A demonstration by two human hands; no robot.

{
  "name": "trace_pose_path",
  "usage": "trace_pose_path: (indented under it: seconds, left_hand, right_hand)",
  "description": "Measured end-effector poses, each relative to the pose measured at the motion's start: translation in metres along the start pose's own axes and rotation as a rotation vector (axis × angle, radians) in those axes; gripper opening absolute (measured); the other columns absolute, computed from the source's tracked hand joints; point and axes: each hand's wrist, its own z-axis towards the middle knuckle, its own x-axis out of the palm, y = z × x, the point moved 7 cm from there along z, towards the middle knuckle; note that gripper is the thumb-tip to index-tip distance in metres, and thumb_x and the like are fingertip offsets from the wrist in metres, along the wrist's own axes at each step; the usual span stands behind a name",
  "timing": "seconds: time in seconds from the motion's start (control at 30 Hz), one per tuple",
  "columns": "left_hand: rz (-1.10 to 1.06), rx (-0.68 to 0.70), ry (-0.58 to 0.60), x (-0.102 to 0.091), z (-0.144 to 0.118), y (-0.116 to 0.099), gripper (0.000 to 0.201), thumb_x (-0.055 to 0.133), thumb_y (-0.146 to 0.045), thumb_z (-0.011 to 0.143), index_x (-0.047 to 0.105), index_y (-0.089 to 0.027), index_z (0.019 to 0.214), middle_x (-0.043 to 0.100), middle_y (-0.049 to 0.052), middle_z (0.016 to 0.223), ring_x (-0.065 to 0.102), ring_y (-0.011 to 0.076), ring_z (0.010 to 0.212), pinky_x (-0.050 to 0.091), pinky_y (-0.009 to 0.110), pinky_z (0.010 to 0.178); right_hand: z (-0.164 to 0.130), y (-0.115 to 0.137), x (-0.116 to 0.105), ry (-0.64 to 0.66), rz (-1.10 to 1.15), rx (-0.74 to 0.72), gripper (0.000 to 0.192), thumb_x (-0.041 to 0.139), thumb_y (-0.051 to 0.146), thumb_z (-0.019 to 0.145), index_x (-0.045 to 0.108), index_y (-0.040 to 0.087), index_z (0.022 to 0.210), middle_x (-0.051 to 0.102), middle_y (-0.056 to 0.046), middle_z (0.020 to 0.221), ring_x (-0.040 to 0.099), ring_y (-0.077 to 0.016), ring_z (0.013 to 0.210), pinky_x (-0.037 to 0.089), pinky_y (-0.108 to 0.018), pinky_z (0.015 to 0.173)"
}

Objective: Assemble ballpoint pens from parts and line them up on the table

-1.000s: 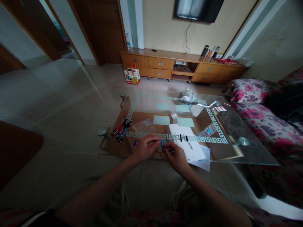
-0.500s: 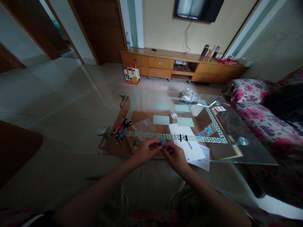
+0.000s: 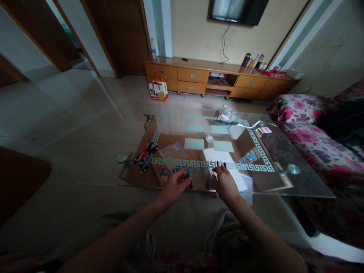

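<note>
My left hand [image 3: 174, 186] holds a blue-and-black pen [image 3: 189, 177] upright over the near edge of the glass coffee table [image 3: 298, 182]. To its right, my right hand [image 3: 224, 182] reaches over a white sheet of paper [image 3: 227, 170], its fingertips touching two small black pen parts [image 3: 220, 164] that lie on it. Whether the fingers grip a part is hidden. A bunch of red, black and blue pens [image 3: 145, 154] lies at the table's left end. A clear plastic bag [image 3: 174, 152] lies between the pens and the paper.
Pale green cards [image 3: 194, 143] and a small white cup [image 3: 209, 139] sit mid-table. A bowl of wrapped items [image 3: 226, 115] stands at the far edge. A floral sofa [image 3: 309, 132] is on the right, a wooden TV cabinet [image 3: 218, 80] and red gift bag [image 3: 158, 90] beyond.
My hands have come apart. The left one keeps the blue pen and now holds it upright. The right one has moved right, onto the black parts on the paper.
</note>
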Motion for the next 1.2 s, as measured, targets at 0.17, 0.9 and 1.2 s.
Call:
trace_pose_path:
  seconds: [0.17,0.9,1.2]
  left_hand:
    - [-0.016,-0.015,-0.044,-0.003,0.000,0.003,0.029,0.071,-0.036,0.080,0.064,-0.014,0.096,0.070,0.007,0.092,0.067,0.0183,0.085,0.053,0.029,0.076]
    - [-0.007,-0.008,-0.070,-0.005,-0.001,0.004,0.028,0.073,-0.035,0.079,0.066,-0.014,0.096,0.068,0.005,0.090,0.065,0.0156,0.080,0.050,0.027,0.074]
    - [-0.006,-0.025,-0.072,-0.005,-0.002,0.001,0.030,0.073,-0.037,0.078,0.065,-0.014,0.095,0.068,0.005,0.089,0.064,0.0161,0.079,0.050,0.027,0.073]
  right_hand:
    - [0.002,-0.007,0.007,0.015,-0.008,0.078,0.017,0.051,0.013,0.088,0.064,0.014,0.101,0.065,-0.012,0.098,0.062,-0.0210,0.088,0.044,-0.030,0.083]
    - [0.004,-0.012,0.019,0.059,-0.042,0.145,0.018,0.051,0.008,0.083,0.062,0.014,0.097,0.068,-0.010,0.092,0.063,-0.0184,0.082,0.039,-0.026,0.074]
    - [0.003,-0.013,0.017,0.105,-0.078,0.176,0.015,0.055,0.008,0.078,0.061,0.015,0.091,0.069,-0.010,0.083,0.065,-0.0204,0.077,0.036,-0.028,0.067]
